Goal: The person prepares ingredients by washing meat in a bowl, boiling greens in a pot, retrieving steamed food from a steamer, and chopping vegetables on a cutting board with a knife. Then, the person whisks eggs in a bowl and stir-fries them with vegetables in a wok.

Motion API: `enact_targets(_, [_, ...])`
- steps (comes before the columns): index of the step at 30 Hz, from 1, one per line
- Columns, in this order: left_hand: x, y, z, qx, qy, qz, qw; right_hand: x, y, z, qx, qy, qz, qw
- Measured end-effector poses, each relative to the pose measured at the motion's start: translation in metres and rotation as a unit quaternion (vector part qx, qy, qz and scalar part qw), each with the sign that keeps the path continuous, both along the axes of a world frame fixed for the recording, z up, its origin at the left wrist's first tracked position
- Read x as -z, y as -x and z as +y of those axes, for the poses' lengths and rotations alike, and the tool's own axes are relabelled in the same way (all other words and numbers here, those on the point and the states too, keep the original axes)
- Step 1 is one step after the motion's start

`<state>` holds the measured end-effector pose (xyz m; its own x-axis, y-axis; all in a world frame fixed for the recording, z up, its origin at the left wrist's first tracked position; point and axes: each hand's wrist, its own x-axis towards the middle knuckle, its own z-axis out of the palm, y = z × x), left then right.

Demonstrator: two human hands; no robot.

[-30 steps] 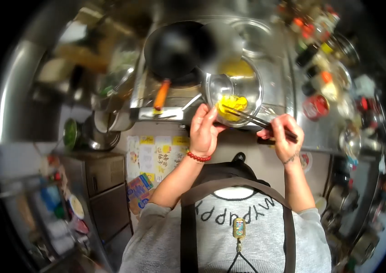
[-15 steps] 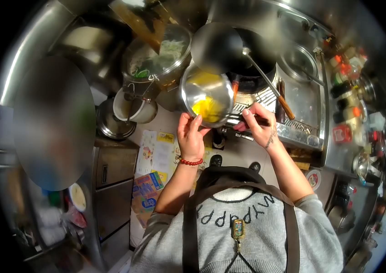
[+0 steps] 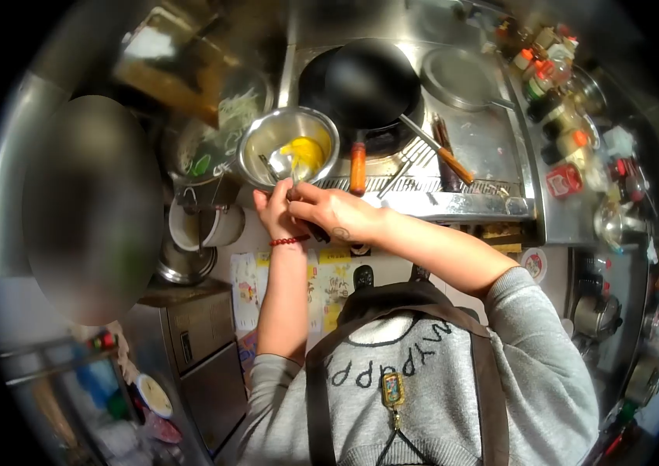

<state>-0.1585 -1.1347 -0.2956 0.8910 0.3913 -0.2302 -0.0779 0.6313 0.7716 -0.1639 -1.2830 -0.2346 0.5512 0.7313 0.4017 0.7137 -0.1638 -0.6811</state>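
A steel bowl (image 3: 250, 147) holds bright yellow liquid (image 3: 303, 155), which looks like beaten egg. My left hand (image 3: 276, 211), with a red bead bracelet at the wrist, grips the bowl's near rim. Close beside it, my right hand (image 3: 329, 208) is closed around dark chopsticks (image 3: 316, 231) whose tips reach into the bowl. The two hands overlap, so some fingers are hidden. To the right of the bowl, a black wok (image 3: 360, 85) with an orange handle (image 3: 357, 168) sits on the stove.
A wooden-handled ladle (image 3: 453, 165) lies across the stove (image 3: 492, 155), near a round lid (image 3: 461, 78). Bottles and a red-lidded jar (image 3: 564, 181) line the right counter. At left stand a pot of pale shreds (image 3: 244, 116), a white bucket (image 3: 224, 227) and a steel cabinet (image 3: 201, 330).
The bowl and both hands have shifted left, away from the stove front. My right hand has come across to my left hand, its chopsticks still in the bowl. The view has also turned.
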Motion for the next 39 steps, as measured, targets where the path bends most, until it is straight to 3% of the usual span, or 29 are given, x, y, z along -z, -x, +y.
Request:
enact_targets(1, [-0.001,-0.014,-0.007,-0.010,-0.020,-0.025,0.999,-0.003,-0.009,-0.012,-0.002,-0.008,0.027,1.000])
enact_targets(3, [-0.003,-0.047,-0.016,-0.008,-0.068,-0.016,0.998,0.027,-0.041,-0.057,0.158,0.094,-0.081,0.980])
enact_targets(4, [-0.004,-0.063,-0.018,0.018,-0.093,-0.023,0.995,0.050,-0.069,-0.097,0.230,0.050,-0.094,0.967])
enact_targets(5, [-0.004,-0.081,-0.018,0.026,-0.161,-0.004,0.987,0.081,-0.079,-0.136,0.401,0.091,-0.113,0.905])
enact_targets(6, [-0.004,-0.098,-0.021,0.036,-0.221,0.002,0.975,0.107,-0.078,-0.174,0.485,0.218,0.020,0.847])
enact_targets(7, [-0.003,-0.116,-0.024,0.048,-0.281,0.009,0.958,0.132,-0.078,-0.213,0.520,0.379,0.143,0.752])
enact_targets(9, [0.009,-0.156,-0.033,0.070,-0.333,-0.009,0.940,0.143,-0.067,-0.248,0.438,0.368,0.274,0.773])
enact_targets(11, [0.026,-0.198,-0.040,0.074,-0.452,-0.021,0.889,0.153,-0.045,-0.246,0.481,0.231,0.236,0.812])
enact_targets(13, [0.008,-0.212,-0.062,0.067,-0.652,-0.038,0.755,0.146,-0.024,-0.236,0.489,0.136,0.275,0.817])
enact_targets(16, [0.024,-0.251,-0.081,0.099,-0.681,-0.089,0.720,0.110,0.013,-0.233,0.509,0.040,0.361,0.781])
enact_targets(19, [0.026,-0.273,-0.095,0.064,-0.771,-0.104,0.624,0.089,0.042,-0.249,0.531,0.045,0.297,0.793])
enact_targets(23, [0.020,-0.286,-0.092,0.040,-0.741,-0.074,0.666,0.033,0.067,-0.264,0.503,0.120,0.323,0.793])
enact_targets(25, [0.033,-0.297,-0.076,-0.013,-0.644,-0.093,0.759,0.028,0.071,-0.270,0.495,0.148,0.296,0.803])
enact_targets(27, [0.034,-0.295,-0.071,-0.077,-0.463,-0.032,0.883,0.024,0.070,-0.267,0.500,0.160,0.248,0.814])
enact_targets(29, [0.024,-0.285,-0.065,-0.106,-0.177,0.056,0.977,0.026,0.061,-0.262,0.480,0.148,0.244,0.829])
enact_targets(31, [0.023,-0.280,-0.052,-0.097,-0.101,0.147,0.979,0.054,0.043,-0.257,0.464,0.204,0.222,0.833])
enact_targets(33, [0.068,-0.298,-0.011,0.023,-0.001,0.116,0.993,0.083,0.020,-0.252,0.431,0.175,0.209,0.860])
enact_targets(35, [0.062,-0.265,-0.024,0.198,0.043,0.039,0.978,0.113,-0.003,-0.254,0.403,0.188,0.242,0.862])
enact_targets(36, [0.048,-0.241,-0.051,0.201,0.040,0.013,0.979,0.120,-0.013,-0.257,0.396,0.202,0.244,0.862])
enact_targets(37, [0.028,-0.210,-0.090,0.202,0.038,-0.014,0.979,0.074,-0.002,-0.258,0.407,0.233,0.266,0.842])
enact_targets(38, [0.014,-0.188,-0.122,0.214,0.002,0.018,0.977,0.105,0.000,-0.262,0.440,0.162,0.114,0.876])
enact_targets(39, [0.001,-0.167,-0.154,0.222,-0.035,0.051,0.973,0.094,0.008,-0.270,0.475,0.051,-0.058,0.877])
